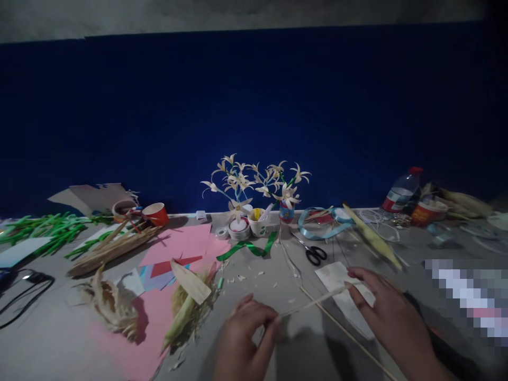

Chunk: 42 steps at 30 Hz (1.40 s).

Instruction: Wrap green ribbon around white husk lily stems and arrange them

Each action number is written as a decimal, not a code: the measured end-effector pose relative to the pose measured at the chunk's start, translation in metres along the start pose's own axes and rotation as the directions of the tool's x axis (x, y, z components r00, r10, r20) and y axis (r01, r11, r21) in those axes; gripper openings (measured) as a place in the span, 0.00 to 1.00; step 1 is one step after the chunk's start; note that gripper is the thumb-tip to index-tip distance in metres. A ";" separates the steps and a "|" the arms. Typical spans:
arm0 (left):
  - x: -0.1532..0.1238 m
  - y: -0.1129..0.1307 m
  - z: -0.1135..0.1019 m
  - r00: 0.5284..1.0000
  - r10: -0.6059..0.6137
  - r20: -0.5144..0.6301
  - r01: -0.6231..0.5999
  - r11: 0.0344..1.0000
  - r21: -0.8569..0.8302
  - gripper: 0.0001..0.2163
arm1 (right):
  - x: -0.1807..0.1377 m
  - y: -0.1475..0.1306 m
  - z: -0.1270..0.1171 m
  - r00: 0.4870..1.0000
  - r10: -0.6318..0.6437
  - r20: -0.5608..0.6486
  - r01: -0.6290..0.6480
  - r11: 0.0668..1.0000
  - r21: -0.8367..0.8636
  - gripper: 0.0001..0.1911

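Pinching a thin corn-husk strip (313, 302) at each end, the left hand (242, 344) and right hand (381, 307) stretch it low over the grey table (59, 338). It looks light, papery and easily torn lengthwise; holding near the ends suits it.

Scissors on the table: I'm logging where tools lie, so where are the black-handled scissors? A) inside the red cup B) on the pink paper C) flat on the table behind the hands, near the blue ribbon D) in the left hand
C: the scissors lie flat on the table, beside the blue ribbon, apart from both hands.
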State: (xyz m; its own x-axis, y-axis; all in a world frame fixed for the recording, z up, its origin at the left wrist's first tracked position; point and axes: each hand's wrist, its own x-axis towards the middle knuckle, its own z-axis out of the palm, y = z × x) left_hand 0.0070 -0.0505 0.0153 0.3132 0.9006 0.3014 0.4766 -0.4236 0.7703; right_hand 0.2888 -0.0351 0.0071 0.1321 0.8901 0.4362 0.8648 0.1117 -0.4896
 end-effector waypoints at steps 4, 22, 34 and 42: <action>0.003 -0.004 0.018 0.940 -0.280 0.196 0.342 0.767 -0.543 0.15 | -0.019 -0.027 0.017 0.930 0.083 0.357 -0.268 0.818 0.509 0.15; 0.000 -0.014 0.026 0.975 -0.184 0.126 0.218 0.901 -0.374 0.16 | -0.032 -0.061 0.032 0.931 0.065 0.360 -0.331 0.570 0.752 0.14; 0.009 -0.007 0.036 0.782 -0.147 0.605 0.620 0.093 -0.779 0.16 | -0.036 -0.054 0.034 0.950 -0.186 0.252 -0.109 0.560 0.821 0.04; 0.002 -0.003 0.034 0.920 -0.268 0.287 0.393 0.630 -0.670 0.17 | -0.042 -0.066 0.042 0.839 -0.020 0.544 -0.538 0.110 0.835 0.23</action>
State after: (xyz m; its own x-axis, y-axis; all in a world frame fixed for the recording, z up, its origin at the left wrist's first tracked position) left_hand 0.0341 -0.0510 -0.0058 0.3957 0.9139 -0.0907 -0.1276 0.1525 0.9800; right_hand 0.2058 -0.0616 -0.0106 -0.1702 0.9848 -0.0344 -0.3804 -0.0978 -0.9196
